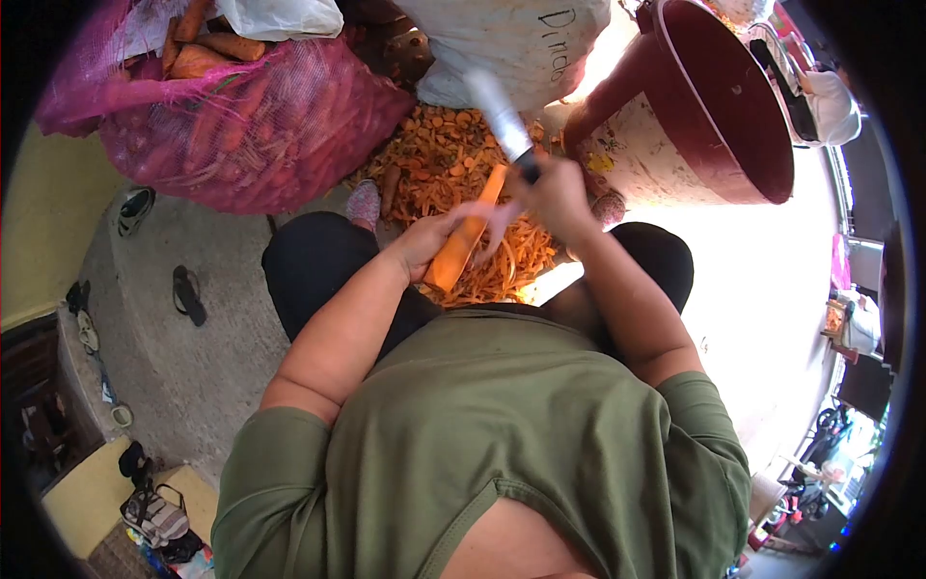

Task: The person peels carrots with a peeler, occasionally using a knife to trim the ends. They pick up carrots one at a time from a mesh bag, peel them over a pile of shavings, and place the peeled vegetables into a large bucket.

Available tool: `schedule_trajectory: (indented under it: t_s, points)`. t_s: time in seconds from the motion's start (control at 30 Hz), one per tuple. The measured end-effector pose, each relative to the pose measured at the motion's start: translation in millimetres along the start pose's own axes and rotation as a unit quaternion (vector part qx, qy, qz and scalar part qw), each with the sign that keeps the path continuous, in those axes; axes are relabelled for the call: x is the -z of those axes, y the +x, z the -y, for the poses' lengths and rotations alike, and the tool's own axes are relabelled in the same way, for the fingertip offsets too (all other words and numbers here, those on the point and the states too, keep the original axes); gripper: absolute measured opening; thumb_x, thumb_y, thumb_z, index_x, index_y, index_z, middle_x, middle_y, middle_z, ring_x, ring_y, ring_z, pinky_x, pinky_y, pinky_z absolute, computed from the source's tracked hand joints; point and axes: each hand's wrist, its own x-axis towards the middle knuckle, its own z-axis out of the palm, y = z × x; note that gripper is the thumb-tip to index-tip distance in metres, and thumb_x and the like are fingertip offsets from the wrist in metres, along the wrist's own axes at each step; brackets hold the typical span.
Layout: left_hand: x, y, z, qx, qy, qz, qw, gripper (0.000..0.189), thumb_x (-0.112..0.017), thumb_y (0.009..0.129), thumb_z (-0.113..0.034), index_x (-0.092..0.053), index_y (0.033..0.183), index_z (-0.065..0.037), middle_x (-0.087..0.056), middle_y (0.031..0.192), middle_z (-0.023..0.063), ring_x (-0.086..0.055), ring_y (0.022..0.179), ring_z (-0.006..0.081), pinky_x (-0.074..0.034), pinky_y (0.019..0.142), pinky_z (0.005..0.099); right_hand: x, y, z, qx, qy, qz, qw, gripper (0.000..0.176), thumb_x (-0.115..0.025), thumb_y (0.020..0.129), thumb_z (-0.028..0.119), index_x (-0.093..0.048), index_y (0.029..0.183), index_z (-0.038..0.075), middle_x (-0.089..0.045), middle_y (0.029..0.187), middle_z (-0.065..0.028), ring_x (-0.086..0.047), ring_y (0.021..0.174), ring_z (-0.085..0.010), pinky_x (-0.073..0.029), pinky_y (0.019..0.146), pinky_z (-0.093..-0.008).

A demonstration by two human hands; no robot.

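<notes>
A peeled orange carrot (461,248) lies slanted between my knees, with my left hand (427,241) closed around its side. The fingers of that hand look smeared by motion near the carrot's upper part. In my right hand (558,198), just right of the carrot's upper end, is a knife (502,118) with a black handle. Its pale, blurred blade points up and away from me. Under both hands spreads a heap of carrot peelings (511,265), with cut ends and round slices (444,130) farther off.
A pink mesh sack (260,135) full of carrots stands at the far left, with loose carrots (217,53) on top. A white sack (511,43) with writing is behind the heap. To the right, a large dark red bucket (666,125) leans tilted. A sandal (189,294) lies on the concrete floor.
</notes>
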Motion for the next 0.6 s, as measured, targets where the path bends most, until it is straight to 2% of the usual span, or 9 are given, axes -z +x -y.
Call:
schedule_trajectory:
  t_s: [0.07, 0.1, 0.13, 0.2, 0.27, 0.33, 0.43, 0.5, 0.6]
  points:
    - [-4.9, 0.5, -2.4, 0.009, 0.013, -0.036, 0.999, 0.035, -0.042, 0.090, -0.033, -0.051, 0.103, -0.002, -0.055, 0.076, 0.0067, -0.056, 0.059, 0.0160, -0.049, 0.054, 0.0279, -8.5, -22.7, 23.0, 0.093, -0.076, 0.089, 0.989, 0.025, -0.060, 0.069, 0.031, -0.064, 0.082, 0.011, -0.060, 0.066, -0.0142, -0.060, 0.064, -0.0305, -0.048, 0.064, -0.0389]
    - [-6.4, 0.5, -3.3, 0.013, 0.018, -0.054, 0.998, 0.035, -0.042, 0.090, -0.034, -0.051, 0.102, -0.002, -0.055, 0.075, 0.0068, -0.056, 0.059, 0.0158, -0.049, 0.055, 0.0279, -12.9, -19.2, 15.6, 0.079, -0.103, 0.085, 0.988, 0.024, -0.060, 0.069, 0.031, -0.064, 0.081, 0.011, -0.061, 0.067, -0.0141, -0.060, 0.065, -0.0304, -0.048, 0.064, -0.0388]
    - [-2.8, 2.3, -1.9, 0.007, 0.032, -0.024, 0.999, 0.034, -0.041, 0.090, -0.034, -0.051, 0.101, -0.003, -0.055, 0.075, 0.0069, -0.056, 0.060, 0.0155, -0.049, 0.056, 0.0279, -17.4, -11.6, 5.0, 0.066, -0.130, 0.081, 0.986, 0.024, -0.060, 0.069, 0.031, -0.064, 0.081, 0.011, -0.061, 0.068, -0.0140, -0.060, 0.065, -0.0302, -0.048, 0.064, -0.0387]
    - [8.6, 6.2, 2.2, -0.006, 0.057, 0.034, 0.998, 0.034, -0.040, 0.091, -0.035, -0.051, 0.098, -0.003, -0.055, 0.076, 0.0072, -0.056, 0.062, 0.0150, -0.049, 0.057, 0.0278, -6.6, 13.4, -17.7, -0.066, -0.069, 0.074, 0.993, 0.025, -0.059, 0.070, 0.032, -0.064, 0.080, 0.009, -0.061, 0.069, -0.0142, -0.061, 0.067, -0.0290, -0.048, 0.063, -0.0380]
    - [7.8, 1.5, -1.3, 0.021, 0.037, 0.068, 0.997, 0.034, -0.040, 0.091, -0.034, -0.050, 0.099, -0.003, -0.055, 0.077, 0.0075, -0.057, 0.063, 0.0167, -0.049, 0.057, 0.0289, 0.7, 39.3, -62.3, -0.109, -0.021, -0.042, 0.993, 0.027, -0.059, 0.071, 0.033, -0.064, 0.080, 0.008, -0.061, 0.069, -0.0141, -0.061, 0.066, -0.0270, -0.048, 0.062, -0.0374]
    - [8.2, -2.2, -1.3, 0.039, 0.029, 0.087, 0.995, 0.034, -0.041, 0.090, -0.034, -0.049, 0.103, -0.002, -0.056, 0.081, 0.0088, -0.059, 0.067, 0.0198, -0.050, 0.058, 0.0309, 24.1, 57.6, -71.8, -0.139, -0.219, -0.126, 0.958, 0.028, -0.058, 0.072, 0.034, -0.064, 0.081, 0.008, -0.061, 0.067, -0.0137, -0.061, 0.064, -0.0250, -0.048, 0.060, -0.0362]
    - [3.0, -6.1, -5.0, 0.014, 0.033, 0.073, 0.997, 0.035, -0.041, 0.090, -0.033, -0.047, 0.106, -0.003, -0.057, 0.085, 0.0089, -0.059, 0.070, 0.0204, -0.050, 0.058, 0.0315, 30.4, 38.2, -39.7, -0.129, -0.126, -0.120, 0.976, 0.026, -0.057, 0.073, 0.033, -0.064, 0.083, 0.010, -0.061, 0.068, -0.0136, -0.062, 0.065, -0.0259, -0.049, 0.061, -0.0368]
    - [9.3, 2.7, 0.9, 0.018, 0.028, 0.048, 0.998, 0.035, -0.042, 0.090, -0.033, -0.048, 0.107, -0.003, -0.057, 0.088, 0.0091, -0.060, 0.071, 0.0196, -0.050, 0.059, 0.0311, 10.9, 16.3, -9.8, -0.092, -0.059, -0.023, 0.994, 0.025, -0.058, 0.072, 0.032, -0.064, 0.083, 0.010, -0.061, 0.069, -0.0143, -0.061, 0.066, -0.0275, -0.048, 0.063, -0.0378]
    - [3.5, 5.5, 0.6, 0.022, 0.036, -0.033, 0.999, 0.034, -0.042, 0.090, -0.032, -0.049, 0.106, -0.002, -0.058, 0.091, 0.0097, -0.060, 0.072, 0.0183, -0.050, 0.058, 0.0299, -11.3, -23.2, 19.2, 0.118, -0.090, 0.097, 0.984, 0.023, -0.061, 0.069, 0.031, -0.064, 0.083, 0.013, -0.061, 0.069, -0.0133, -0.061, 0.066, -0.0285, -0.049, 0.066, -0.0381]
